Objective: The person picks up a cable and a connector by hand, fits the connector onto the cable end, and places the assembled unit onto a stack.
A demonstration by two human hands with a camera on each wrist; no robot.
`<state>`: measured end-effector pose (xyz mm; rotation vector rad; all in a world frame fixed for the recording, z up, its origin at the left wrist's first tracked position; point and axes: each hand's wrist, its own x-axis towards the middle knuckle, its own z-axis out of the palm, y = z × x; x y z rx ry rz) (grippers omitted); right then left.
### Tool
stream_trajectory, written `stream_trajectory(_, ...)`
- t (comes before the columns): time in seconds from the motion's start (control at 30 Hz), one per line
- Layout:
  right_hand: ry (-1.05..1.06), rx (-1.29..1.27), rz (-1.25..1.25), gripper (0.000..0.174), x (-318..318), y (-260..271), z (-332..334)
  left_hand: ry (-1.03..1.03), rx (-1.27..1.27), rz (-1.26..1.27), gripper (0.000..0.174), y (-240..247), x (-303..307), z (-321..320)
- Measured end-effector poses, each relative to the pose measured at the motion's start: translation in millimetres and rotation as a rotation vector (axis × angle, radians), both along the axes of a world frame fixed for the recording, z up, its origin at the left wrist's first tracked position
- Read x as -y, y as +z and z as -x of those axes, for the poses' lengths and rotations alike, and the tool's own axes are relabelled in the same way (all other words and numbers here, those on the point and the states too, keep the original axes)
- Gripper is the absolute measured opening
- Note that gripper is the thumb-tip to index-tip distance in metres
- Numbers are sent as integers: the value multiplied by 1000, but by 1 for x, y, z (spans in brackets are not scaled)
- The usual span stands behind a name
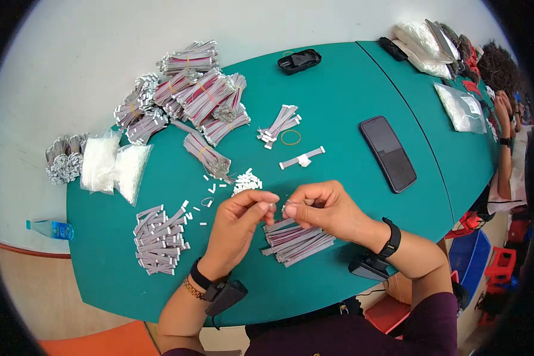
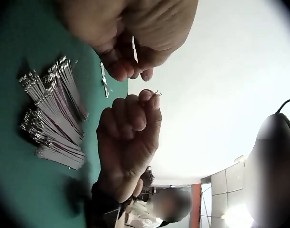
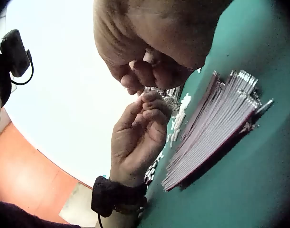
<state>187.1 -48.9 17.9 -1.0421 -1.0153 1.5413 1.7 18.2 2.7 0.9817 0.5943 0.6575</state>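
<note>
Both hands are raised over the green table, fingertips close together with a small gap between them. My left hand (image 1: pixel 234 225) pinches a small whitish piece (image 1: pixel 272 205) between thumb and fingers, mostly hidden. Thumb and curled forefinger of my right hand (image 1: pixel 329 210) grip a thin wire piece; its fine metal ends (image 2: pixel 157 93) stick out at the fingertips in the left wrist view, the rest covered. Below the hands lies a bundle of flat grey and maroon cables (image 1: pixel 299 242). White connector pieces (image 1: pixel 247 180) lie heaped just beyond the left hand.
Cables with white ends (image 1: pixel 160 240) are piled at left. Tied cable bundles (image 1: pixel 202 95) and bags of white pieces (image 1: pixel 101 163) lie further back. A phone (image 1: pixel 388 154), a black case (image 1: pixel 299 61), a rubber band (image 1: pixel 291 137) and a bottle (image 1: pixel 50 229) are around. Another person's arm (image 1: pixel 504 160) shows at right.
</note>
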Motion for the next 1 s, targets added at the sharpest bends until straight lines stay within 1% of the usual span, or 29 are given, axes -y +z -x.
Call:
stream_trajectory(0.1, -31, 45, -7, 15, 1, 2, 0, 1, -107, -152, 15, 6, 3, -1)
stream_trajectory(0.2, -56, 103, -26, 15, 1, 1, -1, 38, -108, -296, 13, 8, 10, -7)
stream_trajectory(0.3, -60, 93, -55, 14, 2, -1, 1, 68, -99, -252, 12, 7, 10, -6)
stream_trajectory(0.4, -45, 89, -64, 14, 4, -1, 2, 74, -90, -297, 10, 3, 9, -4)
stream_trajectory(0.5, -90, 103, -97, 14, 6, -2, 7, 57, -87, -260, 9, 4, 9, -4)
stream_trajectory(0.6, -109, 241, -243, 13, 6, -7, 6, 43, -102, -207, 9, 2, 8, -3)
stream_trajectory(0.9, -142, 377, -292, 9, 5, -7, 4, 28, -98, -250, 10, 5, 8, -4)
stream_trajectory(1.0, -128, 446, -351, 8, 5, -4, 4, 24, -118, -269, 9, 1, 6, -2)
